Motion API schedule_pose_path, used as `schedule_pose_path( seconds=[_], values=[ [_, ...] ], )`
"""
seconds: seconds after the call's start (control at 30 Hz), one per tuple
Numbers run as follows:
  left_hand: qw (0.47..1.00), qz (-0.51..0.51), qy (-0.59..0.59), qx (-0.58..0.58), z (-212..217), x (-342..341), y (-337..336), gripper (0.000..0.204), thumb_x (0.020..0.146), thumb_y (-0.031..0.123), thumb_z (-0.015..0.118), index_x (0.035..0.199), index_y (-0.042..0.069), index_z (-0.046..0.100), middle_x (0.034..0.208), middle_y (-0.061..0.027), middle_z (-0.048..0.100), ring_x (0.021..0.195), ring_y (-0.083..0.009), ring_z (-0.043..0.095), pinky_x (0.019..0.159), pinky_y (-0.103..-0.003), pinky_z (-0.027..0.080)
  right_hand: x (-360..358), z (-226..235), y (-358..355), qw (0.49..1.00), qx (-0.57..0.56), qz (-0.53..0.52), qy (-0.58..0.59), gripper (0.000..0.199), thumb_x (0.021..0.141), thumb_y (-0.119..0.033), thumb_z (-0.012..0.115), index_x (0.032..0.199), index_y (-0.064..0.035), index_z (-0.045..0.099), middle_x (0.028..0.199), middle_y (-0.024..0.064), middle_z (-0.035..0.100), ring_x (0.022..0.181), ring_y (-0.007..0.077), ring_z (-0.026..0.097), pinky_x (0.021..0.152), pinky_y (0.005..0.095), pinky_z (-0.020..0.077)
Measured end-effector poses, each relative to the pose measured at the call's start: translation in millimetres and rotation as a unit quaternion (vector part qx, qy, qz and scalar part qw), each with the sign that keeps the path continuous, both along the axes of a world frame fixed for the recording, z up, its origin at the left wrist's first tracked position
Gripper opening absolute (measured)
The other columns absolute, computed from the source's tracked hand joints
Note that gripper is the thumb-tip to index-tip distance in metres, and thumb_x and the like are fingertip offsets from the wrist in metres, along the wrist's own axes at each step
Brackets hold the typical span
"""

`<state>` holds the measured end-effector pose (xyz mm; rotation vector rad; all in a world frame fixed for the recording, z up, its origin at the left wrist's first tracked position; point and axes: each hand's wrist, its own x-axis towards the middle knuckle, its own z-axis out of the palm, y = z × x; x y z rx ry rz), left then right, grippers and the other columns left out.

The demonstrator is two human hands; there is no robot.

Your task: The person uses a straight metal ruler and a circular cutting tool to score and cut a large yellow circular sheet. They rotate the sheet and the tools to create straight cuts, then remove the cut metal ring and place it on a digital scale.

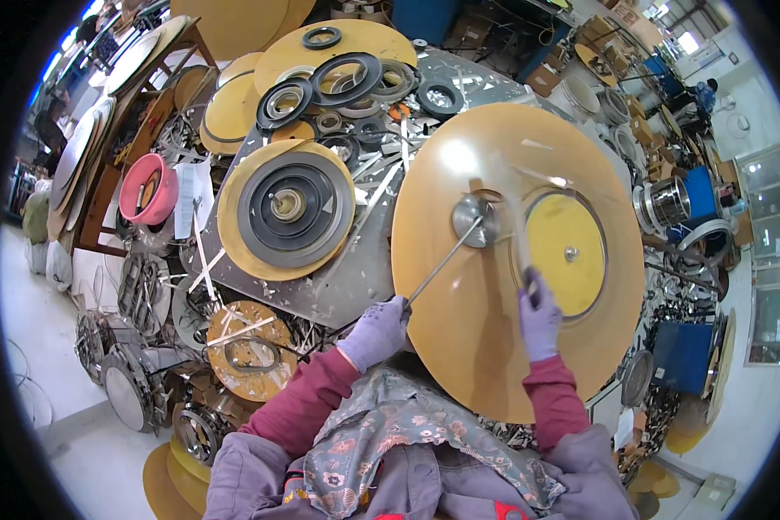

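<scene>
A large amber disc (459, 347) lies before me on the worktable. My left hand (377, 332), in a lilac glove, is closed around the dark end of a thin metal rod (442, 264). The rod's round metal head (475, 222) rests on or just above the disc; I cannot tell which. On the disc's right half sits a yellow round plate (572, 234) edged by a thin ring. My right hand (541, 321), gloved likewise, grips a dark-handled tool (533, 282) beside this plate. The tool's far part is smeared by motion, so its kind is unclear.
Left of the disc, dark rings are stacked on a smaller amber disc (344, 234). More black rings (345, 78) lie behind. White scraps litter the grey table (355, 290). A pink basin (147, 189) stands at left; a blue bin (678, 368) stands at right.
</scene>
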<state>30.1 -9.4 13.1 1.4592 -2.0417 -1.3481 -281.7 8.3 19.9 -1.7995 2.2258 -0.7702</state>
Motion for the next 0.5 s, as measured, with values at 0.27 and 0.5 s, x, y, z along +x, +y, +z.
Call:
schedule_pose_path(
  seconds=[0.27,0.5],
  values=[
    [0.998,-0.007,0.001,-0.056,-24,-10,15,0.013,0.088,0.013,0.051,0.09,0.0,0.048,0.073,-0.0203,0.06,0.072,-0.0387,0.061,0.064,-0.046,0.048,100,86,-200,0.938,0.163,0.183,-0.246,0.026,0.083,-0.02,0.062,0.102,-0.0021,0.066,0.071,0.0069,0.063,0.048,0.0115,0.054,0.05,0.0251,0.0418],
    [0.994,-0.079,-0.06,-0.034,0,-11,28,0.017,0.09,0.015,0.049,0.096,0.0,0.044,0.073,-0.0152,0.06,0.068,-0.0313,0.063,0.058,-0.04,0.049,292,-45,-354,0.896,-0.068,0.44,0.004,0.03,0.079,-0.014,0.056,0.108,-0.0091,0.065,0.101,0.0144,0.066,0.1,0.027,0.062,0.09,0.0371,0.0465]
  ],
)
